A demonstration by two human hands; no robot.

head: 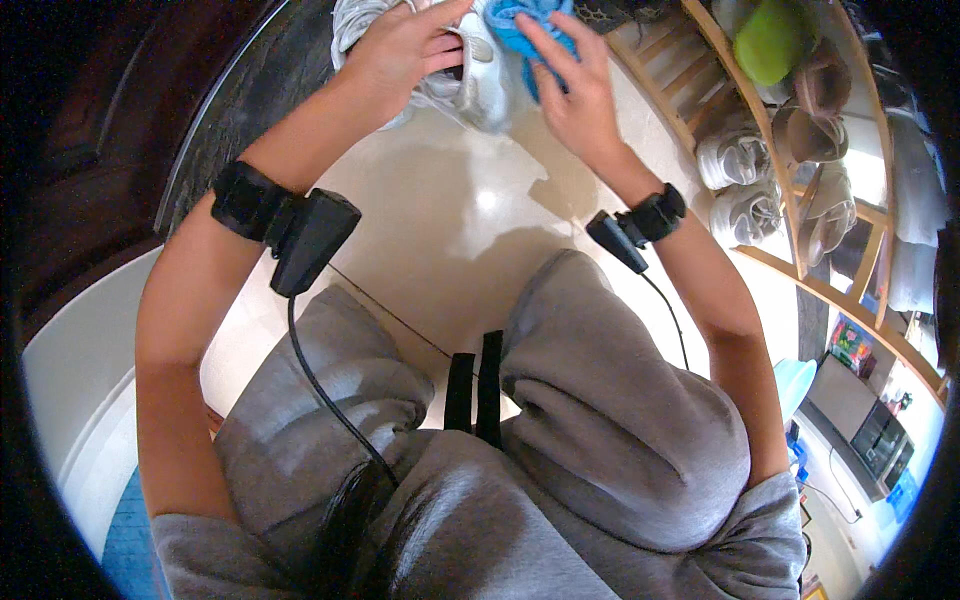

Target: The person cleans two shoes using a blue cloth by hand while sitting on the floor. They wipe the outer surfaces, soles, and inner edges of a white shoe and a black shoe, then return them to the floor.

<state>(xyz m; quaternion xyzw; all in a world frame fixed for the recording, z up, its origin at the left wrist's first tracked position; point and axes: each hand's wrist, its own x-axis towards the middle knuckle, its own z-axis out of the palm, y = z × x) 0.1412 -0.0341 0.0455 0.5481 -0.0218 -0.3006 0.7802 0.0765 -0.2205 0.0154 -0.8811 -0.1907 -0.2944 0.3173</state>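
Note:
At the top of the view, my left hand (394,60) grips a white sneaker (486,86), with some fingers reaching into its opening. More white material (351,34) shows to the left of that hand; I cannot tell whether it belongs to the same shoe. My right hand (577,90) holds a crumpled blue cloth (529,26) close beside the sneaker's right side. The upper parts of the shoe and the cloth are cut off by the picture's edge.
A wooden shoe rack (765,112) with several shoes, including grey-white sneakers (735,161), stands at the right. Dark brown panelling (82,112) rises at the left. Pale floor tiles (420,225) lie below my hands. Black cables (330,397) hang from devices strapped to both forearms.

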